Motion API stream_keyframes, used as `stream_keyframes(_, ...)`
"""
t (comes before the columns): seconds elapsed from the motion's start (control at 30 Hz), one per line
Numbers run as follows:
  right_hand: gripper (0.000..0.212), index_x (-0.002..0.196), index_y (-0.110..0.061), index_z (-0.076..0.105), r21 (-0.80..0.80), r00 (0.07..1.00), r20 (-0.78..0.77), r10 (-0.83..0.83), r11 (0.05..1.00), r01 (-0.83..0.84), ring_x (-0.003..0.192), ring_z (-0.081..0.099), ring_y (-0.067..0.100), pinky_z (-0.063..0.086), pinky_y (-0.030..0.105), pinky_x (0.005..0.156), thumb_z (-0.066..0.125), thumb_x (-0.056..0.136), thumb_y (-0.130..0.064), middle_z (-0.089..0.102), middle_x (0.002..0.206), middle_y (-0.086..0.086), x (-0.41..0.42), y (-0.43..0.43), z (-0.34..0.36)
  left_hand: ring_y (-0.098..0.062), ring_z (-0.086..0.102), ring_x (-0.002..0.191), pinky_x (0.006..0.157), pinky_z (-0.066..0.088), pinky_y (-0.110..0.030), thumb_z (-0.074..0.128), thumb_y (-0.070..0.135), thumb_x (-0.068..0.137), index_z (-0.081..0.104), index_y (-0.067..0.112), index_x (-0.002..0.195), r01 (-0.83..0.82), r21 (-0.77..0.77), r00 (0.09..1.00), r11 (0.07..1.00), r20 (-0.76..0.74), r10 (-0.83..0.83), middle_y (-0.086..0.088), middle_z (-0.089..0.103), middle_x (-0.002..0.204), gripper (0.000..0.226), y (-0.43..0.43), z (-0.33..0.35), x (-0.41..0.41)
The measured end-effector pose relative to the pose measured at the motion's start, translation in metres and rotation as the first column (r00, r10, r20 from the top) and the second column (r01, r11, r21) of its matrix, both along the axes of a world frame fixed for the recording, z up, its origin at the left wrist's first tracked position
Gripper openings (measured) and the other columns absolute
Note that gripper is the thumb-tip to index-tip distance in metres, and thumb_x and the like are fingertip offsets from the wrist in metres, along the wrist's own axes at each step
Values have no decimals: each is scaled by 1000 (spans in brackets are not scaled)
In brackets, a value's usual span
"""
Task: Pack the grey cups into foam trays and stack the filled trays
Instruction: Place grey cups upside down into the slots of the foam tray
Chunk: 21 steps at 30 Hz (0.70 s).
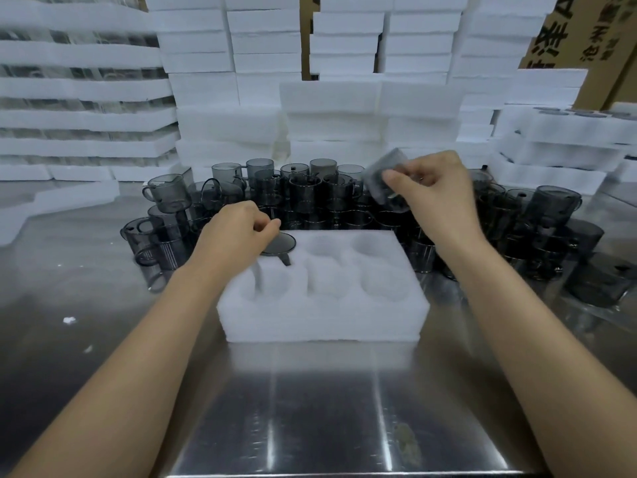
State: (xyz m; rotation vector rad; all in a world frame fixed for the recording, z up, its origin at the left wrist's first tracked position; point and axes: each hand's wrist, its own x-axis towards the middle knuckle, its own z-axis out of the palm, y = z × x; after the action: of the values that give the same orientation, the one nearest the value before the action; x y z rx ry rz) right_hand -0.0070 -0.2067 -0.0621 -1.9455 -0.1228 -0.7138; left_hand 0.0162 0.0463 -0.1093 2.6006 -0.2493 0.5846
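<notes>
A white foam tray (324,315) with several round pockets lies on the steel table in front of me. One grey cup (281,244) sits in the tray's far-left pocket, its rim showing. My left hand (238,232) hovers right at that cup with curled fingers touching its rim. My right hand (431,188) grips another grey cup (382,177), tilted and blurred, in the air above the pile. Behind the tray stands a crowd of loose grey cups (310,191).
Stacks of white foam trays (331,98) rise behind the cups, with more stacks at left (79,115) and right (558,150). Cardboard boxes (565,32) stand at the far right. More cups (551,229) spread to the right. Bare steel table (327,408) lies near me.
</notes>
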Motion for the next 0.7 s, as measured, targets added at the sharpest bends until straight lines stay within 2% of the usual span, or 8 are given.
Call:
stream_keyframes(0.07,10,81,-15,71,259,971,-55,233,943,-211,78,63,10,54,32,87,66,89,-18,66,93,5,-3,13,-7,-25,54,76,69,44,-39,53,34,96,65,7,68,3,-16,1000,1000,-4,-3,-1,52,81,40,0,0,0)
stream_keyframes(0.17,12,84,-6,61,668,819,-39,573,624,-405,80,61,20,53,42,93,55,95,-8,65,82,8,-1,26,-16,-26,54,76,70,45,-40,53,34,96,66,6,69,2,-10,1000,1000,-2,-2,-4,53,81,41,0,0,0)
stream_keyframes(0.23,12,87,-4,59,769,754,-17,656,491,-410,89,62,27,56,40,89,52,96,-7,66,88,12,2,28,-18,-29,56,75,69,46,-41,53,34,96,65,4,69,3,-12,1000,1000,3,-3,-9,55,81,42,0,0,-1)
stream_keyframes(0.3,11,89,-3,59,810,724,-11,690,431,-398,96,62,32,57,37,85,52,96,-8,65,97,18,4,27,-21,-29,56,75,69,47,-42,52,34,96,64,2,71,3,-14,1000,1000,9,-3,-11,55,82,42,0,0,-1)
stream_keyframes(0.4,12,100,-2,60,755,734,-61,676,513,-409,97,65,33,56,35,87,61,91,-9,67,102,18,7,27,-27,-27,55,76,70,46,-42,52,34,96,65,3,72,3,-13,1000,1000,5,-3,-7,53,82,42,0,0,0)
stream_keyframes(0.5,45,120,-9,55,631,814,-124,568,678,-377,96,68,22,53,32,88,75,80,-11,70,107,7,7,30,-32,-25,54,76,71,46,-41,52,34,96,67,4,73,3,-14,1000,1000,6,-3,-4,53,82,40,0,-1,0)
stream_keyframes(0.6,61,124,-29,53,282,910,-112,399,891,-356,97,65,12,52,19,73,83,72,-19,64,113,-2,2,37,-35,-27,55,76,69,46,-41,52,34,96,66,4,73,3,-14,1000,1000,14,-3,-8,54,81,41,0,-1,1)
stream_keyframes(0.7,63,126,-31,56,-22,935,-46,351,936,-352,98,59,8,50,18,80,84,70,-21,59,113,-7,0,45,-42,-29,56,75,69,47,-42,53,35,96,66,2,74,-1,-16,1000,1000,22,2,-12,56,82,42,0,-2,2)
